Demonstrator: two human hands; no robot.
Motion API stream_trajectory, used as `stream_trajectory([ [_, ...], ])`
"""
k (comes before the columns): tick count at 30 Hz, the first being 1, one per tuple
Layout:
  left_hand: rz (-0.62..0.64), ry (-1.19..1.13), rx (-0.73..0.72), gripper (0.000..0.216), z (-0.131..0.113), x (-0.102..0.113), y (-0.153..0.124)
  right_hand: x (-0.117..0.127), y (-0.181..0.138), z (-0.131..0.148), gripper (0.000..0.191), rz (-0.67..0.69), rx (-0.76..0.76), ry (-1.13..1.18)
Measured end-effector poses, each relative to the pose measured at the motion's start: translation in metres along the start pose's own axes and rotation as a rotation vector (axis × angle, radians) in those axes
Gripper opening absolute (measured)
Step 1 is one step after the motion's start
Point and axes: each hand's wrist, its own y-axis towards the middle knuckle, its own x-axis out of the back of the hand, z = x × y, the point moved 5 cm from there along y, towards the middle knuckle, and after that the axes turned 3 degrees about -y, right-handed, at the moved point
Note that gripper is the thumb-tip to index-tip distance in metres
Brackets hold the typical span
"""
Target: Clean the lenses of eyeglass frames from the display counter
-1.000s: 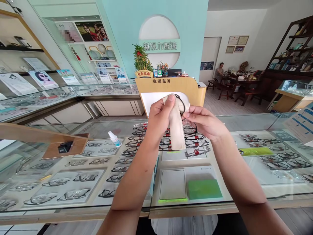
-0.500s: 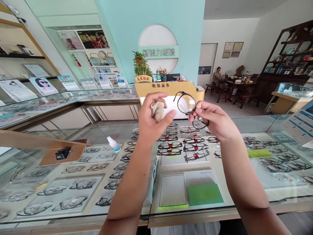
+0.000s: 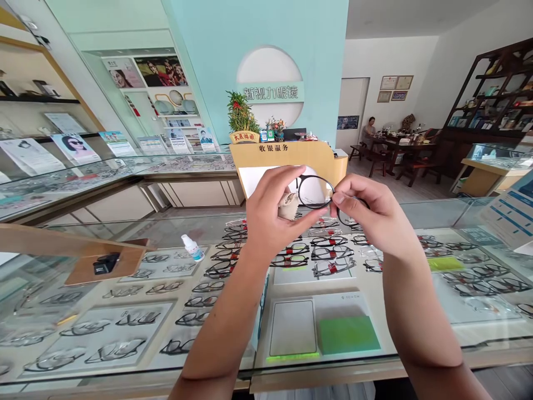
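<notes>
Above the glass counter, my right hand [image 3: 372, 214] pinches a pair of black round-rimmed eyeglasses [image 3: 315, 191] near the bridge. One lens faces my left hand; the other is partly hidden behind my right fingers. My left hand [image 3: 266, 214] curls around a crumpled beige cloth [image 3: 288, 206], its thumb and fingers spread to either side of the near lens. The cloth sits at that lens's outer edge; whether it touches cannot be made out. A white spray bottle [image 3: 192, 248] with a blue label stands on the counter left of my arms.
Rows of eyeglasses [image 3: 332, 253] lie in the glass display counter, with a green box [image 3: 350, 334] nearer me. A wooden stand [image 3: 104, 266] is at the left. Farther off are a wooden cashier desk [image 3: 287, 153] and a seated person [image 3: 370, 128].
My left hand has moved right with the cloth, up to the near lens. The eyeglasses have dropped slightly and tilted in my right hand.
</notes>
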Motion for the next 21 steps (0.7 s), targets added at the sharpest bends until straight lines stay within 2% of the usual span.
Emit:
stream_trajectory([
  [7, 0.005, 0.019, -0.004, 0.061, -0.003, 0.0, -0.002, -0.001, -0.005, 0.013, 0.021, -0.076, 0.078, -0.187],
  [9, -0.02, 0.004, -0.02, 0.058, -0.007, 0.001, -0.001, -0.001, -0.007, 0.016, 0.017, -0.106, 0.12, -0.24],
  [11, -0.083, -0.004, -0.027, 0.056, -0.01, 0.006, 0.0, 0.002, -0.008, 0.021, 0.006, -0.198, 0.195, -0.306],
  [15, -0.307, 0.01, 0.04, 0.06, -0.011, 0.022, -0.001, 0.007, -0.013, 0.029, 0.04, -0.452, 0.342, -0.441],
  [17, -0.374, 0.035, 0.124, 0.062, -0.007, 0.027, -0.004, 0.004, -0.013, 0.029, 0.049, -0.478, 0.362, -0.504],
  [21, -0.403, 0.059, 0.23, 0.063, -0.001, 0.031, -0.008, -0.004, -0.01, 0.028, 0.051, -0.479, 0.401, -0.615],
])
